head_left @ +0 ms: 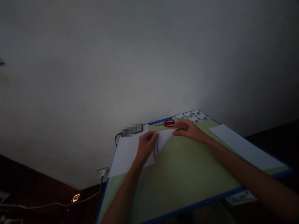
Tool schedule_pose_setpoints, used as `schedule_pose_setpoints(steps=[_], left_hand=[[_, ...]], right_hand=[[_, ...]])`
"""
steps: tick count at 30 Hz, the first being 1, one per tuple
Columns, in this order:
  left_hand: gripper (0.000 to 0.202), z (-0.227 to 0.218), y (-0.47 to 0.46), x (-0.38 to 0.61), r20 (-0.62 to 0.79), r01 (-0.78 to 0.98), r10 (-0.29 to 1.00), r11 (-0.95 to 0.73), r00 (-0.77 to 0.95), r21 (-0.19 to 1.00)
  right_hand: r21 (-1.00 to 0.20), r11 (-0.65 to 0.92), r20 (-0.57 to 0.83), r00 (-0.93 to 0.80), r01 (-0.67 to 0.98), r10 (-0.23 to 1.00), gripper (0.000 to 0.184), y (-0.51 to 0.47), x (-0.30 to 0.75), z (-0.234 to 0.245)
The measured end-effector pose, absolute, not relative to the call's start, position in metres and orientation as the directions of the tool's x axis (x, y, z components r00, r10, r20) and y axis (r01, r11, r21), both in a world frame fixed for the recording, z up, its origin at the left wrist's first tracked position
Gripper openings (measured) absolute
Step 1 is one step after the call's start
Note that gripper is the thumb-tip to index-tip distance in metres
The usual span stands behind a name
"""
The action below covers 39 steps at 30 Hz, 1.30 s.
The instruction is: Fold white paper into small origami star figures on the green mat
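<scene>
A small white sheet of paper [164, 138], partly folded, lies on a green table mat [184, 174]. My left hand [146, 146] pinches its left edge with fingers closed on it. My right hand [189, 129] presses and pinches the paper's upper right corner. Both forearms reach in from the bottom of the view.
Red-handled scissors [168, 123] lie just behind the right hand. Several small folded white paper shapes [193, 115] sit at the far corner. White sheets lie left [126, 152] and right [243, 146]. A dark device [132, 129] with a cable rests by the wall; the table has a blue edge [201, 203].
</scene>
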<state>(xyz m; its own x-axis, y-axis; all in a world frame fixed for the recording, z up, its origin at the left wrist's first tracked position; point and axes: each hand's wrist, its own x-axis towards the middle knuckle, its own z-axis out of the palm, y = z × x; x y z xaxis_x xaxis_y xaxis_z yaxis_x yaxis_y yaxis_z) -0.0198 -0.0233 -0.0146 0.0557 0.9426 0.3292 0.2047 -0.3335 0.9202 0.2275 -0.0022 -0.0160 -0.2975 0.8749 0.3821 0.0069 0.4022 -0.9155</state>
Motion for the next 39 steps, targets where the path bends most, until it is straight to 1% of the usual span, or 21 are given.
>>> schedule_pose_setpoints(steps=[5, 11, 14, 16, 22, 24, 27, 31, 35, 39], left_hand=[[0.026, -0.014, -0.023, -0.023, 0.349, 0.228, 0.934, -0.357, 0.078, 0.906], [0.024, -0.009, -0.027, -0.025, 0.403, 0.347, 0.904, -0.427, 0.142, 0.835], [0.023, -0.008, -0.028, -0.024, 0.417, 0.375, 0.896, -0.443, 0.153, 0.814], [0.023, -0.008, -0.028, -0.023, 0.414, 0.362, 0.899, -0.438, 0.147, 0.823], [0.025, -0.01, -0.028, -0.022, 0.379, 0.256, 0.919, -0.393, 0.106, 0.883], [0.026, -0.012, -0.027, -0.022, 0.375, 0.24, 0.921, -0.389, 0.103, 0.889], [0.027, -0.014, -0.026, -0.022, 0.377, 0.235, 0.921, -0.39, 0.102, 0.89], [0.027, -0.016, -0.026, -0.023, 0.374, 0.243, 0.923, -0.385, 0.094, 0.89], [0.026, -0.016, -0.025, -0.024, 0.374, 0.256, 0.923, -0.384, 0.089, 0.887], [0.026, -0.015, -0.024, -0.025, 0.365, 0.249, 0.927, -0.373, 0.081, 0.894]], right_hand=[[-0.897, 0.438, 0.393, -0.343, 0.062, 0.853, 0.035, -0.001, 0.232, -0.012], [-0.883, 0.435, 0.332, -0.42, 0.177, 0.845, 0.031, -0.002, 0.24, -0.007], [-0.878, 0.428, 0.301, -0.447, 0.214, 0.842, 0.03, -0.001, 0.243, -0.009], [-0.889, 0.422, 0.315, -0.43, 0.178, 0.846, 0.032, -0.001, 0.242, -0.009], [-0.917, 0.397, 0.372, -0.294, 0.028, 0.88, 0.037, -0.006, 0.234, -0.007], [-0.919, 0.394, 0.379, -0.274, -0.003, 0.884, 0.044, -0.006, 0.233, -0.007], [-0.921, 0.39, 0.375, -0.277, 0.0, 0.885, 0.052, -0.005, 0.234, -0.008], [-0.929, 0.37, 0.358, -0.293, -0.015, 0.887, 0.05, -0.004, 0.236, -0.01], [-0.924, 0.382, 0.372, -0.301, -0.026, 0.878, 0.05, -0.004, 0.236, -0.009], [-0.909, 0.416, 0.393, -0.295, 0.016, 0.871, 0.041, -0.004, 0.234, -0.008]])
